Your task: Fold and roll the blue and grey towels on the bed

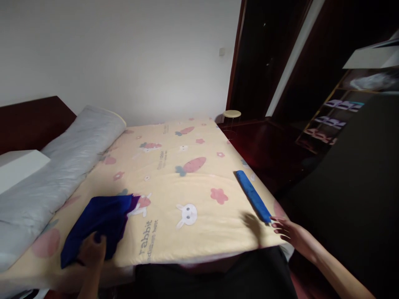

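A dark blue folded cloth [107,211] with a purple edge lies on the near left of the bed. My left hand [92,251] is over its near part; motion blur hides whether the fingers grip the cloth or only rest on it. Toward the bed's right edge, a bright blue rolled-up cloth [253,195] lies lengthwise. At its near end is my right hand [293,234], fingers spread and not wrapped around the roll. The fingertips are beside that end; whether they touch it I cannot tell.
The bed sheet [199,182] is pale yellow with rabbits and carrots. A grey quilt [84,137] and a white box-like object [21,166] are along the left. A round stool [232,113] stands beyond the bed, and a shoe rack [330,112] at right.
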`<act>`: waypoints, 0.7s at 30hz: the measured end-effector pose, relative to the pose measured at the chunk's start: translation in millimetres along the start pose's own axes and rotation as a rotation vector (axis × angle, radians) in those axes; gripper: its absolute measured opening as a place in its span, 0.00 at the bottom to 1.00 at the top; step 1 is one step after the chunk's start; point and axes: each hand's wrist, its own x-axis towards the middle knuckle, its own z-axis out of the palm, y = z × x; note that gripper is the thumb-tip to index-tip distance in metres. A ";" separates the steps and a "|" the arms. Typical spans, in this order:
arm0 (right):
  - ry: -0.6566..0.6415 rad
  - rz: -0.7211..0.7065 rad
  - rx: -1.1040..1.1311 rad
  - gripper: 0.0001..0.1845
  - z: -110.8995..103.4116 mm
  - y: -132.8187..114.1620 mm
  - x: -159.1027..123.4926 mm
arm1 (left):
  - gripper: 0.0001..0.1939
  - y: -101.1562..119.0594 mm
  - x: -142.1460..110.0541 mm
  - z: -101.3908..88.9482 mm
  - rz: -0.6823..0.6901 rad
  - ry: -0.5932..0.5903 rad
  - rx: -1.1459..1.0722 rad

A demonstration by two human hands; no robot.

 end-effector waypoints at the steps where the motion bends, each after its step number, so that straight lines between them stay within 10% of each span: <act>1: -0.001 -0.003 -0.005 0.18 1.0 -0.3 -0.1 | 0.25 6.5 -3.0 3.4 0.026 -0.060 0.028; 11: -0.063 -0.050 -0.044 0.18 18.5 -9.4 -17.7 | 0.27 3.2 -10.5 13.3 0.051 -0.392 0.291; 21: -0.139 -0.059 0.027 0.17 26.7 -6.2 -21.3 | 0.19 6.6 15.3 -21.4 -0.004 -0.405 0.205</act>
